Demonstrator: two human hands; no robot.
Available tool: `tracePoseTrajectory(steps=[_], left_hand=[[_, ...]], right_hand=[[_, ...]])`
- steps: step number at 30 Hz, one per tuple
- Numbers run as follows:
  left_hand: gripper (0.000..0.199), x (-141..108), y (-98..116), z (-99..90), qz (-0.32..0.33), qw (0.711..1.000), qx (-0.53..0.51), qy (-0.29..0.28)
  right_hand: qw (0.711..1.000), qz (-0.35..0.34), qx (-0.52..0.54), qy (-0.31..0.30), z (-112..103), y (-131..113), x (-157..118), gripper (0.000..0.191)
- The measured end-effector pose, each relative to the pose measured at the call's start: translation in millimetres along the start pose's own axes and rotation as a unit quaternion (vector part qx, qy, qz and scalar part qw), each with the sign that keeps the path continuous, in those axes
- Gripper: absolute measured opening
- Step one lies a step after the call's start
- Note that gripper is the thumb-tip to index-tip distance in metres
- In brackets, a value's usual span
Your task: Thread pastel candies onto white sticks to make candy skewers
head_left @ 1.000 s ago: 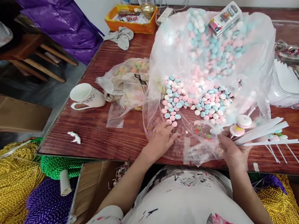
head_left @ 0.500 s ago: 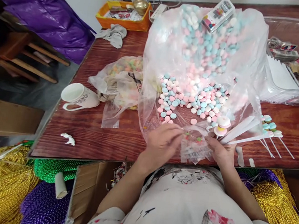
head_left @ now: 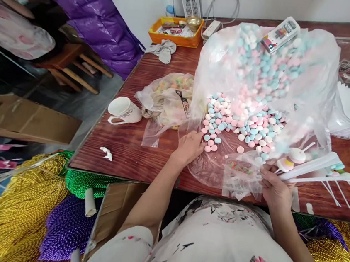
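My right hand is closed round a stick that carries stacked candies, white and pink with a yellow band, together with white plastic sticks. Its fingertips also meet a small clear bag lying on the wood. My left hand reaches to the left edge of the loose pink, blue and white candies, fingers close together; whether it pinches anything is hidden. Those candies spill from the mouth of a large clear bag. Finished-looking candy sticks lie at the right.
On the table stand a white mug and a bag of orange-green candies. An orange tray is at the back. A person's arm shows at far left. Beaded strands hang below the table edge.
My left hand has left the small clear bag and moved to the loose candies. The candy stack in my right hand now tilts to the right. The whole view has shifted.
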State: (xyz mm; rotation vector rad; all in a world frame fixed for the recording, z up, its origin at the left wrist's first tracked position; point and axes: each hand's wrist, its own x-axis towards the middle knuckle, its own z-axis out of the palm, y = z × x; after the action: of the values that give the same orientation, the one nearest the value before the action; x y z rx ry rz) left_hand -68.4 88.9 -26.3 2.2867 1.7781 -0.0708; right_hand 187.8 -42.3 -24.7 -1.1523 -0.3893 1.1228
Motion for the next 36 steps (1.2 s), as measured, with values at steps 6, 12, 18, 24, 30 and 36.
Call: tracePoseTrajectory(steps=[6, 12, 18, 24, 30, 36], left_hand=[[0.034, -1, -3, 9.3, -0.009, 1.0, -0.023, 0.007], [0.028, -8, -10, 16.1, 0.049, 0.997, -0.043, 0.035], [0.021, -12, -20, 23.6, 0.104, 0.989, -0.092, 0.049], [0.024, -8, -33, 34.4, 0.098, 0.974, -0.189, 0.082], [0.022, -8, -33, 35.3, 0.068, 0.956, -0.267, 0.096], [0.031, -31, -13, 8.3, 0.014, 0.811, -0.584, 0.033]], right_hand=[[1.0, 0.006, -0.009, -0.02, 4, -3, -7, 0.03], [0.999, -0.004, -0.03, -0.028, 2, 0, -4, 0.029], [0.998, -0.016, -0.047, -0.029, 7, -1, -5, 0.03], [0.999, 0.009, -0.047, 0.0, 8, -1, -6, 0.034], [1.0, 0.002, -0.025, -0.005, 10, -1, -8, 0.034], [0.999, -0.004, -0.041, 0.014, 1, -3, -8, 0.033]])
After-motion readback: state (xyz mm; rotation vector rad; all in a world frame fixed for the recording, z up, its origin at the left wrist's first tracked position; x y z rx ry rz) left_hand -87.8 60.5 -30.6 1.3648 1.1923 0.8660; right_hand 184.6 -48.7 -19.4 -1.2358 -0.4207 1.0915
